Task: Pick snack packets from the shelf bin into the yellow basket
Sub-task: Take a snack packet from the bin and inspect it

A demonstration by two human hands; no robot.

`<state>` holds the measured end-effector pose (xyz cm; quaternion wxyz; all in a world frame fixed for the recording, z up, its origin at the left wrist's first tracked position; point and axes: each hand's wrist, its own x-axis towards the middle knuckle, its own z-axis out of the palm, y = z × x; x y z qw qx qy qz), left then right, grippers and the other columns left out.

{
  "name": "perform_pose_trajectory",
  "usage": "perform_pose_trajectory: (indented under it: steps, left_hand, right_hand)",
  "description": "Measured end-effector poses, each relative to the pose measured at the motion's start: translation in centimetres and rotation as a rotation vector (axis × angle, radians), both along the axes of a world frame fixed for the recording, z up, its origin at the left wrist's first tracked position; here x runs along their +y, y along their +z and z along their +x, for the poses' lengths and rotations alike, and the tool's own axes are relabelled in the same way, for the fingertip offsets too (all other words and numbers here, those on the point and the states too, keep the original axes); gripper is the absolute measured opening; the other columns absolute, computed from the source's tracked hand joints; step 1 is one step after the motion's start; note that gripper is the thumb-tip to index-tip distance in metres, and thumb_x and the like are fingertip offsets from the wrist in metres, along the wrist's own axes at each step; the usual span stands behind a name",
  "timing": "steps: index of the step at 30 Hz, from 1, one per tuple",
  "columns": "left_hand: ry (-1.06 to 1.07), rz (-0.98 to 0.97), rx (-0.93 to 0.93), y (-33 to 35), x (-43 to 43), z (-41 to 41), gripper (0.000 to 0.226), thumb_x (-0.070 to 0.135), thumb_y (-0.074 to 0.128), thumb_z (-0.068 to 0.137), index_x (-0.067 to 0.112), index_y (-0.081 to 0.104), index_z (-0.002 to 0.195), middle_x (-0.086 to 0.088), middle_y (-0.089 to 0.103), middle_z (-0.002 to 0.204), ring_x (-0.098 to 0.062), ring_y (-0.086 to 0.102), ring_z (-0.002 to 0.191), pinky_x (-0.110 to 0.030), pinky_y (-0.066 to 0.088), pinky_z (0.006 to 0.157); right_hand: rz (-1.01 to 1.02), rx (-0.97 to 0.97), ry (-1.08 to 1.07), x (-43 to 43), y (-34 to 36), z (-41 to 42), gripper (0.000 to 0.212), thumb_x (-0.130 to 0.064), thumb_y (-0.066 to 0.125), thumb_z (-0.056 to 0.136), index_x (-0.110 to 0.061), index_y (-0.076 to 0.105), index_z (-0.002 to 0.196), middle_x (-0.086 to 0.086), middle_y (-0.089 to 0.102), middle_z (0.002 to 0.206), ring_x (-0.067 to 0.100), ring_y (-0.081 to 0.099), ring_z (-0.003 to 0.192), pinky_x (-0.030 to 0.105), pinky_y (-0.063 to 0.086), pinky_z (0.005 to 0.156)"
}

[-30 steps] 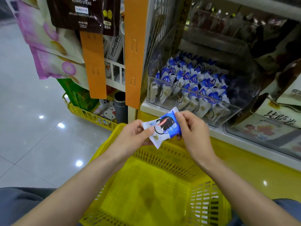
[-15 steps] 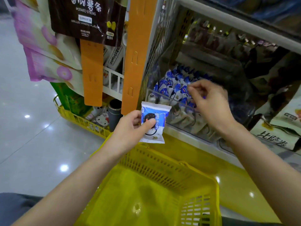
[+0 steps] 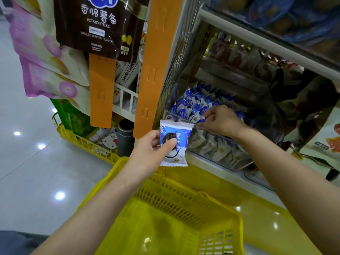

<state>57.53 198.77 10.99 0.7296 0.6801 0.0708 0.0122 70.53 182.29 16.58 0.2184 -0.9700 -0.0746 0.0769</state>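
Observation:
My left hand (image 3: 150,146) pinches a blue and white snack packet (image 3: 174,133) with a dark cookie picture, upright, above the far rim of the yellow basket (image 3: 176,196). The basket sits below my arms and looks bare inside. A clear shelf bin (image 3: 217,146) holds several more blue and white packets (image 3: 191,105). My right hand (image 3: 220,120) reaches over the bin's front wall, fingers curled down onto one packet (image 3: 200,117) in the pile.
An orange hanging strip (image 3: 152,67) hangs just left of the bin. Bags of potato sticks (image 3: 99,24) and pink snack bags (image 3: 47,57) hang at the left. A second yellow basket (image 3: 82,140) with goods stands on the floor. More bagged snacks (image 3: 323,140) lie to the right.
My right hand let go of the packet, moved up into the bin and now grips a packet there. My left hand keeps the first packet, turned upright and raised slightly.

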Motion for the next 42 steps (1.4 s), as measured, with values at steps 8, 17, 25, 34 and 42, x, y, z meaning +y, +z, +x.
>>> perform_pose_trajectory:
  steps: [8, 17, 25, 34, 42]
  left_hand:
    - [0.051, -0.108, 0.105, -0.3, 0.0, -0.1, 0.022, 0.024, 0.053, 0.093, 0.004, 0.058, 0.099, 0.002, 0.069, 0.078, -0.002, 0.064, 0.07, -0.015, 0.047, 0.061]
    - [-0.137, -0.545, 0.135, 0.9, -0.2, -1.0, 0.045, 0.047, 0.044, 0.085, 0.019, 0.065, 0.113, -0.009, 0.069, 0.11, -0.023, 0.066, 0.099, -0.041, 0.05, 0.088]
    - [-0.183, -0.435, 0.074, 1.0, 0.5, -1.5, 0.053, 0.037, 0.06, 0.075, 0.015, 0.057, 0.122, -0.006, 0.07, 0.11, -0.024, 0.065, 0.103, -0.036, 0.052, 0.087]
    - [-0.25, -0.458, 0.004, 1.2, 0.2, -1.4, 0.05, 0.038, 0.057, 0.077, 0.017, 0.054, 0.122, -0.005, 0.07, 0.108, -0.019, 0.067, 0.1, -0.027, 0.056, 0.076]
    - [-0.111, -0.384, -0.004, 0.9, 1.1, -0.8, 0.044, 0.037, 0.056, 0.081, 0.014, 0.056, 0.118, -0.005, 0.073, 0.094, -0.02, 0.071, 0.083, -0.029, 0.057, 0.067]
  right_hand:
    - [0.244, -0.313, -0.201, -1.4, 4.8, -2.1, 0.024, -0.015, 0.071, 0.08, -0.022, 0.058, 0.099, -0.006, 0.059, 0.08, 0.01, 0.061, 0.077, 0.024, 0.053, 0.071]
    - [0.666, 0.198, 0.107, 3.5, 3.6, -9.2, 0.016, 0.0, 0.066, 0.081, -0.007, 0.061, 0.095, 0.006, 0.067, 0.08, 0.005, 0.066, 0.058, 0.018, 0.054, 0.054]
    - [0.422, -0.175, 0.068, 3.5, 2.1, -8.7, 0.021, -0.028, 0.059, 0.089, -0.018, 0.061, 0.108, -0.01, 0.063, 0.092, 0.004, 0.061, 0.082, 0.021, 0.052, 0.076]
    - [0.447, 0.178, 0.057, 2.8, 3.7, -8.5, 0.011, -0.025, 0.063, 0.087, -0.02, 0.066, 0.078, 0.004, 0.071, 0.08, 0.008, 0.065, 0.065, 0.024, 0.056, 0.063]
    - [0.633, -0.185, -0.121, 0.3, 6.4, -5.1, 0.011, -0.018, 0.063, 0.087, -0.019, 0.062, 0.076, 0.0, 0.065, 0.068, 0.002, 0.061, 0.051, 0.015, 0.052, 0.05]
